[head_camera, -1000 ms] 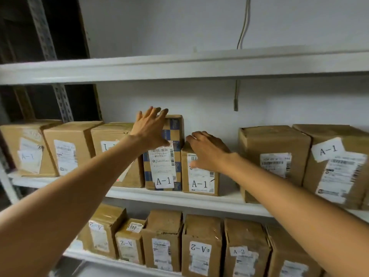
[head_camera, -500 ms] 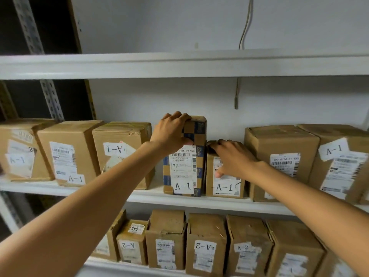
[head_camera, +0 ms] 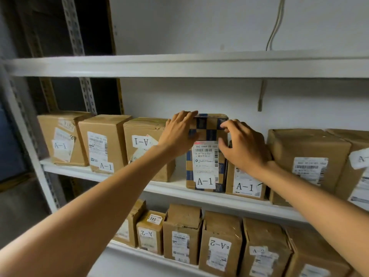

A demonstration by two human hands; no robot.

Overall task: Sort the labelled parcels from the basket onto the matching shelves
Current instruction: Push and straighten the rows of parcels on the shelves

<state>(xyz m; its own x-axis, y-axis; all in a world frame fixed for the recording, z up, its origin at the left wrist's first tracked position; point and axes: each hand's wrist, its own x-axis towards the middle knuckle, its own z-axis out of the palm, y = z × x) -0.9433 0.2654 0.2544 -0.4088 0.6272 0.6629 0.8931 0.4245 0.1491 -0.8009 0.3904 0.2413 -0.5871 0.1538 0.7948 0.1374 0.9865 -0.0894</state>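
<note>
The tall blue-and-brown checked cardboard parcel (head_camera: 206, 168) labelled A-1 stands upright near the front edge of the white metal middle shelf (head_camera: 171, 189), just beside a small brown A-1 box (head_camera: 246, 186). Held only at its top, it could tip forward off the edge or knock that neighbour askew. The left hand (head_camera: 178, 134) curls its fingers over the top left edge, while the right hand (head_camera: 241, 148) grips the top right corner with bent fingers.

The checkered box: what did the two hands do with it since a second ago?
The left hand closed over the top left edge of the checkered box. The right hand left the small box beside it and took the top right corner too. The other boxes on the shelf stayed put.
</note>
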